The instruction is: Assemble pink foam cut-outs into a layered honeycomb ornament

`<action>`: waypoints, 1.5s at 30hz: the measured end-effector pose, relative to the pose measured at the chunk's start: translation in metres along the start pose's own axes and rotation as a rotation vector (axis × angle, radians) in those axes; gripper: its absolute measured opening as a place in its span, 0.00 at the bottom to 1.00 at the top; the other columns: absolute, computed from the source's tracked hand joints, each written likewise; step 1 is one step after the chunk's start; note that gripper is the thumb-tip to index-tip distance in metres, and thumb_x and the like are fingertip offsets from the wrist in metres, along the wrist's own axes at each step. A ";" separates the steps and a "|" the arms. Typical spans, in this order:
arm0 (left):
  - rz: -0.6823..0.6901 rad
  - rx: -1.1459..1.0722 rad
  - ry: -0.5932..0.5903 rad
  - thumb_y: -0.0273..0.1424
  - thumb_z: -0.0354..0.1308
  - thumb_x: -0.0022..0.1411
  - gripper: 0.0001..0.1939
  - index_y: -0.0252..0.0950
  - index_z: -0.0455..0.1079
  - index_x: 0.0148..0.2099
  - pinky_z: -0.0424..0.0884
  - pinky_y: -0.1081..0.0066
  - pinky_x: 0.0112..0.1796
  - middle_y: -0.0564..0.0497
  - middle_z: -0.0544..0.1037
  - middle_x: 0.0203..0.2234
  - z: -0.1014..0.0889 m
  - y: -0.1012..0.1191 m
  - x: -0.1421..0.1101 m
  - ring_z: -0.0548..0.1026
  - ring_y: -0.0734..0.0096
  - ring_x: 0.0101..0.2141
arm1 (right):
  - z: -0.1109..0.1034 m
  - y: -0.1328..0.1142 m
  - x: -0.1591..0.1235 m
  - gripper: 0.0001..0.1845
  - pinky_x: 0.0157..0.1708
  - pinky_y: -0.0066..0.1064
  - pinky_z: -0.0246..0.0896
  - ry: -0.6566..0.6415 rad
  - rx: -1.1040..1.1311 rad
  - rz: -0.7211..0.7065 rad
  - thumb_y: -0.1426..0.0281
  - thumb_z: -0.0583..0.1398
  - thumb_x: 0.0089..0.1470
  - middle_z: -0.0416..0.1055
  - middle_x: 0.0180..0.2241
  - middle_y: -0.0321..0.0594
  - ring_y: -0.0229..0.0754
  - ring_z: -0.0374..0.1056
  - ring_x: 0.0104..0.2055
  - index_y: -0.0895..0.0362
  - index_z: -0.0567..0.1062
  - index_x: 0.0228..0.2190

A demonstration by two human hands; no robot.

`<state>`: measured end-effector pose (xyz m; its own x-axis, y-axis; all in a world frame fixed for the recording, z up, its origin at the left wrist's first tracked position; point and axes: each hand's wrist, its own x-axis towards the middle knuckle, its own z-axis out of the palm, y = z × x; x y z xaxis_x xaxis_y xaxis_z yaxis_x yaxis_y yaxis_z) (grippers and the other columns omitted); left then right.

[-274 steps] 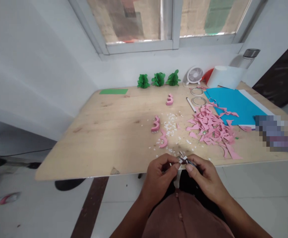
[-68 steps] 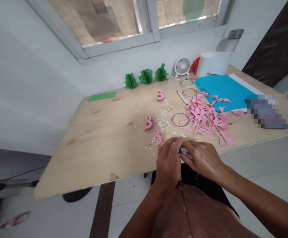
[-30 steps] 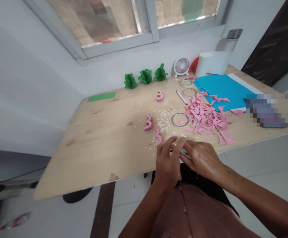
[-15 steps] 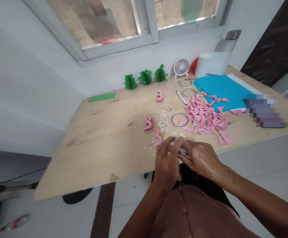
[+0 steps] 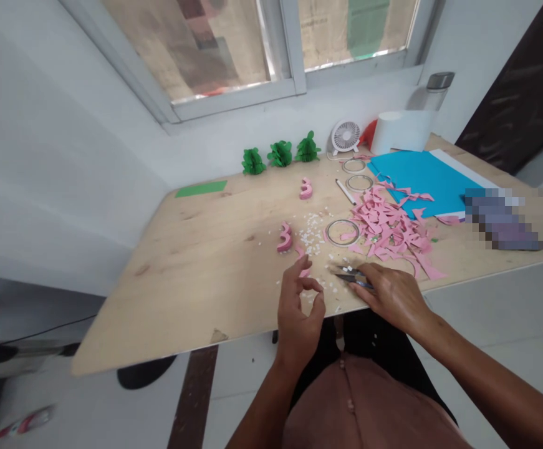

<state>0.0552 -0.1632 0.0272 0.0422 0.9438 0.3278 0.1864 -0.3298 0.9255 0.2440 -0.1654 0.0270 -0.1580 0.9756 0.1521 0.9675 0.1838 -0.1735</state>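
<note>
My left hand (image 5: pixel 299 305) hovers over the table's near edge, its index finger raised and the other fingers curled toward the thumb in a loose pinch; what it pinches is too small to make out. My right hand (image 5: pixel 390 294) lies on the table, closed on a small dark metal tool (image 5: pixel 350 277) that points left. A pink foam "3" (image 5: pixel 304 264) lies just behind my left fingers, partly hidden. Another pink "3" (image 5: pixel 284 237) lies further left, and a third pink "3" (image 5: pixel 305 188) sits further back. White paper bits (image 5: pixel 315 227) are scattered between them.
A tape ring (image 5: pixel 343 232) borders a pile of pink scraps (image 5: pixel 390 226). Behind lie two more rings (image 5: pixel 360 182), a pen (image 5: pixel 346 192), blue paper (image 5: pixel 421 178), a small fan (image 5: pixel 345 136), a white roll (image 5: pixel 399 130), three green paper trees (image 5: pixel 280 153) and a green sheet (image 5: pixel 201 188).
My hands have come apart: the left hand drew back to the left and curled into a pinch, while the right hand stayed on the table with the tool.
</note>
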 end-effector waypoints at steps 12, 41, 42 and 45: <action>-0.391 -0.463 0.160 0.23 0.63 0.48 0.31 0.46 0.64 0.55 0.68 0.74 0.38 0.50 0.69 0.47 -0.022 -0.004 -0.002 0.70 0.80 0.32 | 0.032 0.045 0.021 0.17 0.32 0.32 0.54 0.254 -0.147 0.080 0.59 0.55 0.57 0.76 0.34 0.44 0.46 0.70 0.36 0.58 0.76 0.37; -0.464 -0.694 0.324 0.22 0.62 0.47 0.27 0.40 0.67 0.51 0.68 0.72 0.37 0.51 0.72 0.41 -0.035 -0.027 0.001 0.72 0.79 0.31 | 0.028 0.026 0.030 0.17 0.33 0.36 0.60 0.316 0.219 0.147 0.60 0.54 0.56 0.74 0.32 0.47 0.48 0.68 0.34 0.58 0.76 0.36; -0.464 -0.713 0.329 0.22 0.62 0.47 0.27 0.40 0.67 0.51 0.68 0.72 0.37 0.51 0.72 0.41 -0.035 -0.027 0.002 0.72 0.79 0.30 | 0.031 0.018 0.031 0.16 0.32 0.34 0.61 0.271 0.263 0.116 0.60 0.54 0.56 0.74 0.31 0.44 0.45 0.69 0.31 0.58 0.76 0.35; -0.449 -0.759 0.333 0.23 0.62 0.47 0.26 0.39 0.67 0.50 0.68 0.72 0.37 0.50 0.72 0.42 -0.035 -0.028 0.004 0.72 0.79 0.30 | 0.039 -0.009 0.041 0.14 0.29 0.28 0.62 0.160 0.324 0.017 0.62 0.54 0.55 0.75 0.29 0.39 0.39 0.69 0.28 0.57 0.76 0.34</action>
<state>0.0153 -0.1511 0.0088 -0.1825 0.9700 -0.1607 -0.5775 0.0265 0.8160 0.2208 -0.1229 -0.0032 -0.0847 0.9526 0.2922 0.8532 0.2209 -0.4726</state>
